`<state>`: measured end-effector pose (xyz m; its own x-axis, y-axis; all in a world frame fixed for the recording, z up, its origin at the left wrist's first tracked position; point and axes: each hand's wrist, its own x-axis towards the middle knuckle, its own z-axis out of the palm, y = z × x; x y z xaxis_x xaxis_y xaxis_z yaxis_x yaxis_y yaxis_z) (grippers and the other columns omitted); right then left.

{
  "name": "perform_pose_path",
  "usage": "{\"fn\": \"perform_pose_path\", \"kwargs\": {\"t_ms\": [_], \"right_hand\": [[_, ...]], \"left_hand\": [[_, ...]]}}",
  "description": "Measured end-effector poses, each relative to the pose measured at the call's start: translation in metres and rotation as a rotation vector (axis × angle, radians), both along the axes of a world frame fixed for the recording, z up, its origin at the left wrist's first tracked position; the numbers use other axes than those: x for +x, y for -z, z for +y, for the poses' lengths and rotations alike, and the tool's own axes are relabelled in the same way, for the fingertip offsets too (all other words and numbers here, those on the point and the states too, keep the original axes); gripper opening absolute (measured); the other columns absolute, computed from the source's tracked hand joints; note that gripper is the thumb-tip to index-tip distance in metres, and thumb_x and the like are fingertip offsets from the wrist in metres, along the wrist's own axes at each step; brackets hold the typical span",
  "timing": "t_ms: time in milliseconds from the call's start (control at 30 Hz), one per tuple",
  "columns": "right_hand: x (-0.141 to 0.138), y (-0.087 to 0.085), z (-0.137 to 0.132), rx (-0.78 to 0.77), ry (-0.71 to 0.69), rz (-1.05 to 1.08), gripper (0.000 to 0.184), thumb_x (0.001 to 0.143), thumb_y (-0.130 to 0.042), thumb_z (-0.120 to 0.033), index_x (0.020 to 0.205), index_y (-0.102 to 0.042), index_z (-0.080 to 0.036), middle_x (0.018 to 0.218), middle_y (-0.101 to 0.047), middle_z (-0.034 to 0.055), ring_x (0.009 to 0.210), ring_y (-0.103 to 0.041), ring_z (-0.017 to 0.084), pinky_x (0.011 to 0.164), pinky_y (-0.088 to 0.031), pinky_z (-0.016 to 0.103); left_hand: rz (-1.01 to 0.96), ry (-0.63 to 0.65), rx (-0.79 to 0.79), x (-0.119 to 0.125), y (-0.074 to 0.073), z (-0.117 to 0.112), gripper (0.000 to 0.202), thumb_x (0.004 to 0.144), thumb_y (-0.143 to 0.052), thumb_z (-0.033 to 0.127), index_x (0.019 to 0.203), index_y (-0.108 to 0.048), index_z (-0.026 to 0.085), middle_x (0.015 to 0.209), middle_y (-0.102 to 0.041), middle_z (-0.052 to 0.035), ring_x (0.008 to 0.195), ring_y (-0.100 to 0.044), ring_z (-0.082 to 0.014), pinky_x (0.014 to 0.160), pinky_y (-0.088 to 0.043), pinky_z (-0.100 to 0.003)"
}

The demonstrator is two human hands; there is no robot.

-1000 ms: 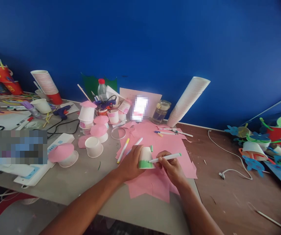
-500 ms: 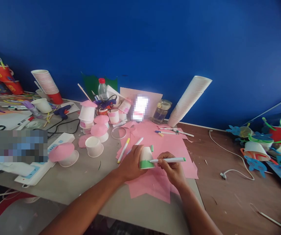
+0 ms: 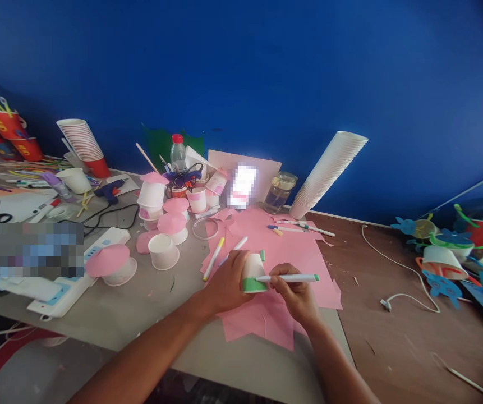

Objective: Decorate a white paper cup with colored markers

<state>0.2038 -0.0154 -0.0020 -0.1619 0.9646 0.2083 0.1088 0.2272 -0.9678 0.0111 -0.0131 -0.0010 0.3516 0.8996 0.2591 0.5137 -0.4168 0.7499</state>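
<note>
My left hand [image 3: 228, 283] is wrapped round a white paper cup [image 3: 253, 266], which is upside down, its rim toward me. A green band colours the cup's lower part. Between the fingers of my right hand [image 3: 290, 285] is a marker [image 3: 295, 278] with a green end, its tip touching the cup at the upper edge of the green. A small green marker cap [image 3: 262, 255] shows just behind the cup. Pink paper [image 3: 275, 325] lies beneath both hands. Close to my left hand are a yellow-capped marker [image 3: 213, 259] and another pale marker [image 3: 237, 247].
Pink-topped cups [image 3: 109, 261] and a white cup [image 3: 164, 251] stand on the left, near a power strip [image 3: 67, 286]. A tall leaning cup stack [image 3: 329, 174] and a glass jar [image 3: 280, 192] are at the back. A white cable [image 3: 413, 294] lies right.
The marker tip has shifted slightly left and up on the cup. The whole view has moved a little; both hands keep their hold.
</note>
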Motion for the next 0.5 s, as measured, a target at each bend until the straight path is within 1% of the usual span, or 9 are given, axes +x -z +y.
{"fn": "perform_pose_path", "kwargs": {"t_ms": [233, 367, 500], "right_hand": [[0.0009, -0.0013, -0.0009, 0.015, 0.036, -0.014, 0.023, 0.084, -0.065, -0.043, 0.073, -0.063, -0.023, 0.062, -0.058, 0.001, 0.056, -0.049, 0.016, 0.052, -0.039, 0.028], [0.0008, -0.0012, -0.0015, 0.025, 0.059, -0.018, 0.024, 0.084, -0.065, -0.043, 0.072, -0.063, -0.023, 0.063, -0.058, 0.0011, 0.056, -0.049, 0.016, 0.052, -0.039, 0.028], [0.0003, -0.0013, -0.0016, 0.03, 0.074, -0.025, 0.025, 0.083, -0.065, -0.045, 0.072, -0.062, -0.023, 0.063, -0.057, 0.0013, 0.057, -0.049, 0.016, 0.053, -0.04, 0.029]], "left_hand": [[0.02, -0.005, 0.015, -0.0008, 0.0046, -0.0001, 0.072, 0.075, -0.073, 0.038, 0.135, -0.037, 0.025, 0.125, -0.051, -0.0119, 0.116, -0.053, -0.0306, 0.092, -0.052, -0.047], [0.014, -0.005, -0.008, -0.0012, 0.005, 0.0001, 0.073, 0.074, -0.074, 0.038, 0.135, -0.038, 0.025, 0.125, -0.05, -0.012, 0.115, -0.054, -0.0305, 0.089, -0.053, -0.046], [0.016, -0.007, -0.015, -0.0014, 0.0042, -0.0001, 0.075, 0.073, -0.074, 0.036, 0.137, -0.037, 0.026, 0.127, -0.049, -0.0123, 0.115, -0.054, -0.0309, 0.09, -0.054, -0.046]]}}
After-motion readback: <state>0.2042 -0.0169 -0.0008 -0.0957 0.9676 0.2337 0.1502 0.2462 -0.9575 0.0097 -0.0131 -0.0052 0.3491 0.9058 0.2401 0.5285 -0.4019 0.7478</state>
